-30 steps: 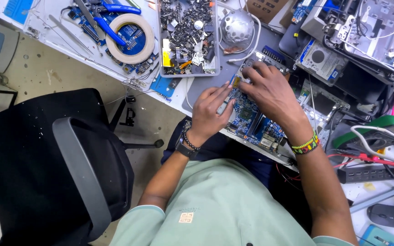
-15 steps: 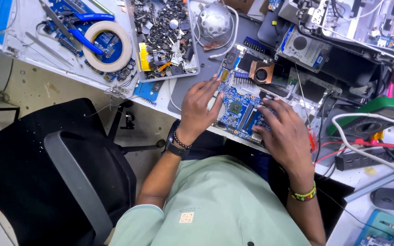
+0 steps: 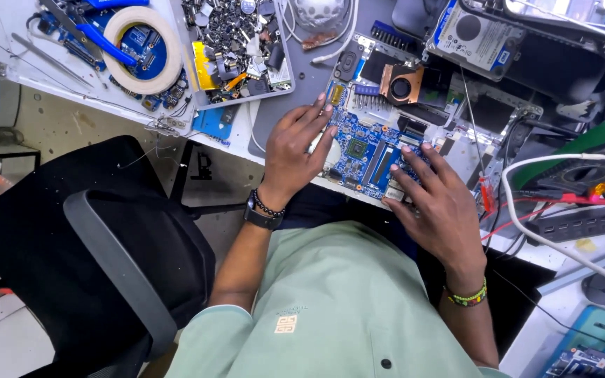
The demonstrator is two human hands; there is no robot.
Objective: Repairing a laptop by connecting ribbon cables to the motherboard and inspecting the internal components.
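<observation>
A blue laptop circuit board (image 3: 369, 143) lies at the bench's near edge, with a copper-coloured fan (image 3: 400, 85) at its far end. My left hand (image 3: 299, 150) rests flat on the board's left side, fingers spread, a dark watch and bead bracelet on the wrist. My right hand (image 3: 439, 203) lies on the board's near right corner, fingers apart and pressing down, a green and yellow bead bracelet on its wrist. Neither hand grips anything.
A tray of small metal parts and screws (image 3: 236, 42) sits to the left, beside a roll of tape (image 3: 143, 49) on another blue board. A hard drive (image 3: 474, 31) lies at the back. Cables (image 3: 568, 203) and a power strip are to the right. A black chair (image 3: 92, 259) stands left.
My right hand has come back from the board's far end to its near right corner. My left hand has stayed on the left side of the board. The view has shifted.
</observation>
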